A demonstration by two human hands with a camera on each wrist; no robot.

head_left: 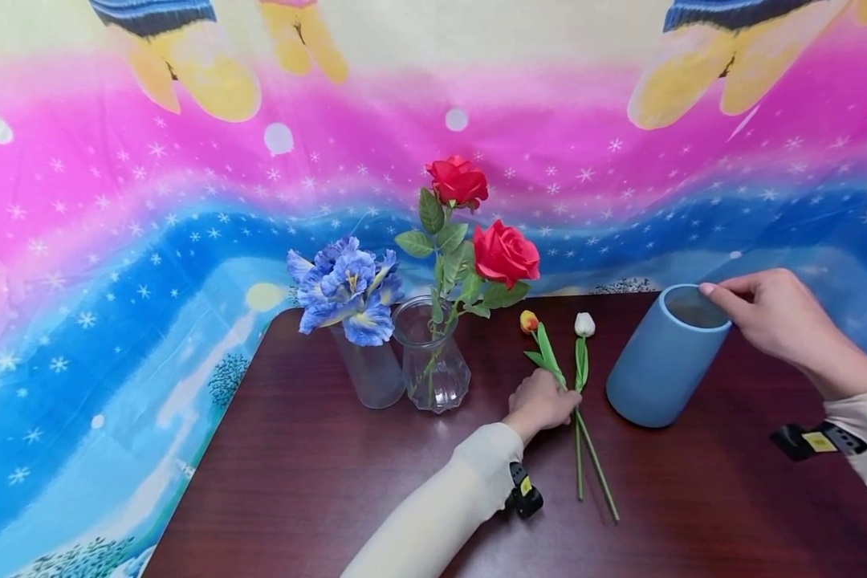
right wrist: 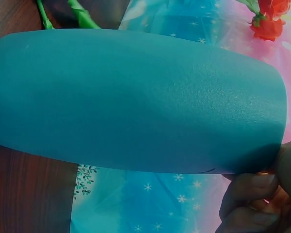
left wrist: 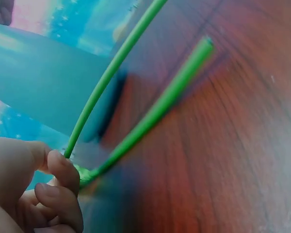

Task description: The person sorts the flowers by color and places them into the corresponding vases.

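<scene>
My left hand (head_left: 542,401) pinches the stem of an orange-yellow tulip (head_left: 529,323) low over the table. A white tulip (head_left: 584,324) lies beside it, its stem crossing the first at my fingertips; whether they hold that stem too I cannot tell. In the left wrist view, two green stems (left wrist: 155,109) run out from the fingers. My right hand (head_left: 780,313) grips the rim of a blue vase (head_left: 668,361), thumb at its mouth and the other fingers outside. The vase's base is at the table, right of the tulips. Its smooth side fills most of the right wrist view.
Left of the tulips, a clear glass vase (head_left: 437,389) holds two red roses (head_left: 506,253). Next to it stands a frosted vase (head_left: 372,373) with a blue-purple flower (head_left: 350,285). A patterned cloth (head_left: 376,128) hangs behind the dark wooden table (head_left: 318,490).
</scene>
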